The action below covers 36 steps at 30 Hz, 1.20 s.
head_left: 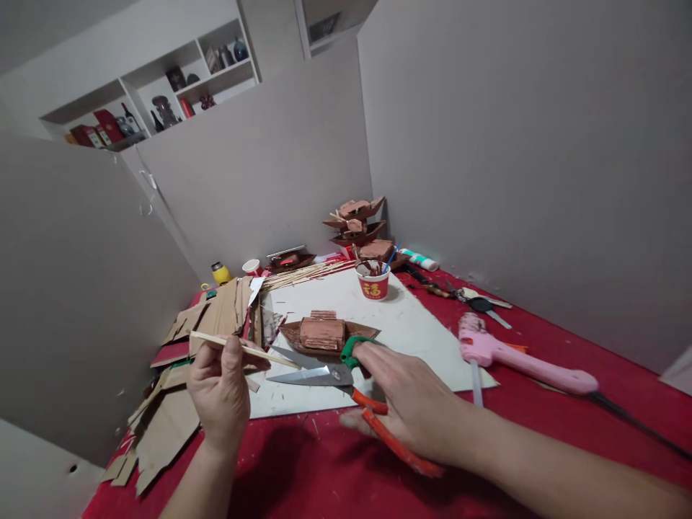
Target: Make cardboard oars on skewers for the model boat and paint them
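Note:
My left hand [219,393] pinches a thin pale wooden stick [213,337] between thumb and fingers, with its free end slanting down to the right. Scissors [311,376] with green and orange handles are gripped in my right hand [414,400]. Their blades are spread, and the stick's end appears to lie between them; contact with the blades is unclear. Just behind the scissors, a brown model boat [321,333] with a cabin rests on a white sheet [427,346]. My right fingers partly cover the boat's near right side from view.
A pink glue gun [540,366] lies right on the red tabletop [303,468]. Cardboard pieces [167,425] spread along the left. A red paper cup [373,287] holds brushes behind the boat. Stacked model boats [357,223] and long thin sticks [308,272] sit toward the back.

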Tool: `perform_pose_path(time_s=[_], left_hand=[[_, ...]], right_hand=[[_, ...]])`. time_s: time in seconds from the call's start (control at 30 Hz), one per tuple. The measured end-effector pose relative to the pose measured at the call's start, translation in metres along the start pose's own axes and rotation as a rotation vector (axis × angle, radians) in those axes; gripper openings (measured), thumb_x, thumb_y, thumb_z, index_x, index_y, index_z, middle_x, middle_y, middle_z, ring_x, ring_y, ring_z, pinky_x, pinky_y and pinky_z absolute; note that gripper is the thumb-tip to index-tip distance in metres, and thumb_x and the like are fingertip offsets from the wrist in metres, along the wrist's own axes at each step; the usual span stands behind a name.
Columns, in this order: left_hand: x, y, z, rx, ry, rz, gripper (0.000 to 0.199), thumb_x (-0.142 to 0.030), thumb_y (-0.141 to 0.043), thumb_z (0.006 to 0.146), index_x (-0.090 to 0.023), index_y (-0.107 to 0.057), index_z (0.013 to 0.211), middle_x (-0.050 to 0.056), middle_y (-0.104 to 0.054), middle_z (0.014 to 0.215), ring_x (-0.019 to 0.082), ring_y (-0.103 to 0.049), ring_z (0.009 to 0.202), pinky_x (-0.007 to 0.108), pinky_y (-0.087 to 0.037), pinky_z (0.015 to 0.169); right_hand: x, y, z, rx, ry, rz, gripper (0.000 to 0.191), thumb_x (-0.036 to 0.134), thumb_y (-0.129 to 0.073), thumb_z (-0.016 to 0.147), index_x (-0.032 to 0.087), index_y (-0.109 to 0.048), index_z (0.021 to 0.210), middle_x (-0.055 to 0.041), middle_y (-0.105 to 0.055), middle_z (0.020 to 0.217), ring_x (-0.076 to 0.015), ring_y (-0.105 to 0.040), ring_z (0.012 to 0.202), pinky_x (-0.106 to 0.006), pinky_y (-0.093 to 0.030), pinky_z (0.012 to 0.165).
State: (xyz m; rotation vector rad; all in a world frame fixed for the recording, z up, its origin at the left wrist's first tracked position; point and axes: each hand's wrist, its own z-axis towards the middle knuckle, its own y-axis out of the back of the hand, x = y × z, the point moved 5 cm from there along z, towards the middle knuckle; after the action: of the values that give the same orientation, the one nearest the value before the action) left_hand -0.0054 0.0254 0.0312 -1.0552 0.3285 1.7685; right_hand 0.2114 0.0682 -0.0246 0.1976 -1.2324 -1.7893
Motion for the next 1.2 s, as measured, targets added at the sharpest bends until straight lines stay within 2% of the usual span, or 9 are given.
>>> perform_pose_path(time_s=[0.17, 0.53, 0.9, 1.2], left_hand=[[-0.0007, -0.0003, -0.0033, -0.024, -0.03, 0.022, 0.019, -0.034, -0.07, 0.079, -0.018, -0.063, 0.073, -0.004, -0.067, 0.061, 0.012, -0.062, 0.045, 0.022, -0.05, 0.044], [-0.0078, -0.0016, -0.0099, -0.053, -0.145, 0.079, 0.018, -0.035, -0.07, 0.08, -0.02, -0.062, 0.074, -0.004, -0.066, 0.06, 0.012, -0.062, 0.046, 0.024, -0.05, 0.048], [-0.0065, 0.0003, -0.0095, -0.033, -0.159, 0.13, 0.017, -0.033, -0.071, 0.079, -0.018, -0.064, 0.073, -0.004, -0.068, 0.059, 0.013, -0.062, 0.048, 0.024, -0.052, 0.048], [-0.0017, -0.0006, -0.0078, -0.043, -0.085, 0.094, 0.022, -0.034, -0.072, 0.078, -0.017, -0.061, 0.071, -0.004, -0.066, 0.054, 0.013, -0.061, 0.041, 0.022, -0.051, 0.041]], right_hand=[[-0.001, 0.0018, 0.0008, -0.036, 0.011, -0.017, 0.035, 0.052, -0.057, 0.081, 0.019, -0.048, 0.086, -0.0086, -0.061, 0.082, -0.0227, -0.054, 0.069, -0.032, -0.038, 0.059], [-0.0039, -0.0005, 0.0024, -0.05, 0.033, -0.009, 0.042, 0.054, -0.06, 0.079, 0.016, -0.051, 0.096, -0.0106, -0.061, 0.088, -0.0274, -0.057, 0.079, -0.038, -0.043, 0.068], [-0.0036, -0.0019, 0.0028, -0.053, 0.038, -0.057, 0.039, 0.055, -0.058, 0.08, 0.017, -0.052, 0.09, -0.0097, -0.061, 0.085, -0.0261, -0.057, 0.076, -0.036, -0.041, 0.066], [-0.0038, -0.001, 0.0017, -0.042, 0.026, -0.053, 0.038, 0.057, -0.057, 0.08, 0.019, -0.05, 0.081, -0.0066, -0.061, 0.076, -0.022, -0.055, 0.068, -0.031, -0.037, 0.06]])
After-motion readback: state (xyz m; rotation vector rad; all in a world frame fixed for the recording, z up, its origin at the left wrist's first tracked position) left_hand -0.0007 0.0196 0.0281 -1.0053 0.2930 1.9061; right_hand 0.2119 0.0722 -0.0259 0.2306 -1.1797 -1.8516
